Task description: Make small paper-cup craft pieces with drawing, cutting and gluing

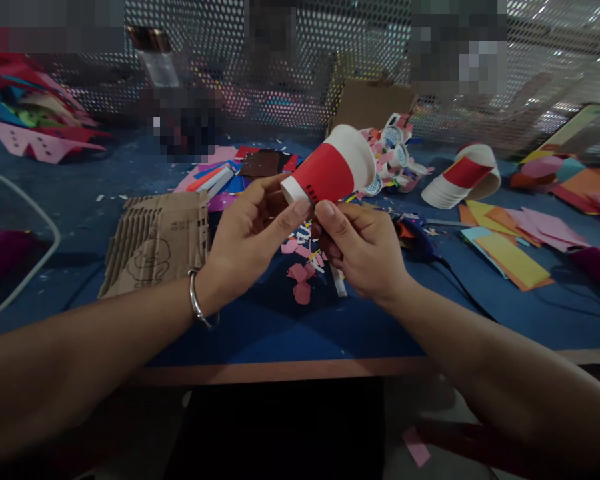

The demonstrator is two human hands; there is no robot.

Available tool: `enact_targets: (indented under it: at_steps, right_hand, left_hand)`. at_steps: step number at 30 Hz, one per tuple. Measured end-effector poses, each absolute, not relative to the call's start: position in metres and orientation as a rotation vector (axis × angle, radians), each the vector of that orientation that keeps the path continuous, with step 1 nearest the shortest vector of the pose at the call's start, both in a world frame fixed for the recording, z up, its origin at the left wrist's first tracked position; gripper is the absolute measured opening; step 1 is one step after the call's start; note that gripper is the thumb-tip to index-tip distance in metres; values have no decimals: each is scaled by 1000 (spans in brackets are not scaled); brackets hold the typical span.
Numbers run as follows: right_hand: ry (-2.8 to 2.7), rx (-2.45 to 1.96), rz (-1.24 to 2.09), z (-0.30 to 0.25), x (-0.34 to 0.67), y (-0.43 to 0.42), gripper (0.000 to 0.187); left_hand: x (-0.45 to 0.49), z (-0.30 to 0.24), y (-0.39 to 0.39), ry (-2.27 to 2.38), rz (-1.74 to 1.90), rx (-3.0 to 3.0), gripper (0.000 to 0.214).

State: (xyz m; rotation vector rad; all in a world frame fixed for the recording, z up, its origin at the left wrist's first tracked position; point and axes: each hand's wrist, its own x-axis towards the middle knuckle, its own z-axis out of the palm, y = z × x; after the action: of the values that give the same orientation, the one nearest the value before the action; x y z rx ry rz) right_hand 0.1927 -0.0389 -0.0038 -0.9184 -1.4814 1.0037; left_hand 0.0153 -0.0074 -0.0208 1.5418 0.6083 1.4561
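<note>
Above the table I hold a white paper cup (330,167) with a red band around it, tilted so its mouth points up and to the right. My left hand (260,233) grips it near the base, thumb on the near side and fingers behind. Just right of that thumb, my right hand (360,243) is closed in a pinch at the cup's lower edge, by a row of small dark marks on the band. Whether a small piece sits in that pinch is hidden. Pink paper scraps (301,283) lie on the table beneath the hands.
Corrugated cardboard (155,243) lies at left. To the right are stacked paper cups (460,177), a dark blue tool with a cord (420,240) and coloured paper pieces (515,253). A heap of paper cutouts (395,153) sits behind the cup, before a perforated metal screen (310,87).
</note>
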Motion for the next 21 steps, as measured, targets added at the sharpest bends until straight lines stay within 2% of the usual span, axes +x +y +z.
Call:
enact_targets:
  at_steps: [9, 16, 21]
  right_hand:
    - [-1477, -898, 1008, -6, 194, -39, 57]
    - [-1474, -897, 1013, -5, 192, -40, 60]
    - [-1480, -908, 997, -6, 193, -40, 60]
  left_hand:
    - [11, -16, -11, 660, 1447, 1617, 51]
    - [10, -15, -8, 642, 1495, 1647, 58]
    - [11, -16, -13, 722, 1540, 1707, 53]
